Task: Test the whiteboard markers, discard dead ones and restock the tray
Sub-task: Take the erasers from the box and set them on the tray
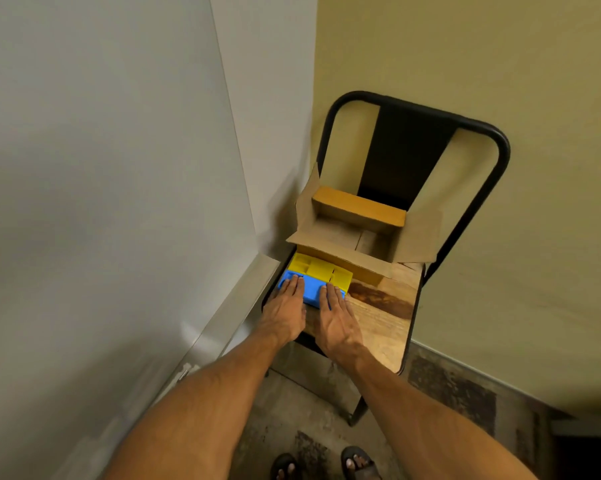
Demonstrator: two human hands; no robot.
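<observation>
A blue plastic tray [312, 289] lies on the wooden seat of a chair [382, 320], with a yellow compartment tray [321, 269] touching its far side. My left hand [287, 306] rests flat on the blue tray's left end, fingers straight. My right hand [335, 311] lies flat on its right end in the same way. An open cardboard box [358, 233] stands behind the trays on the seat. I see no markers. The whiteboard [101, 168] fills the left, with its metal ledge [236, 306] along the bottom.
The chair's black metal back [410, 147] leans against an olive wall [500, 220]. Below lies a stained concrete floor [292, 410], and my sandalled feet [327, 464] show at the bottom edge.
</observation>
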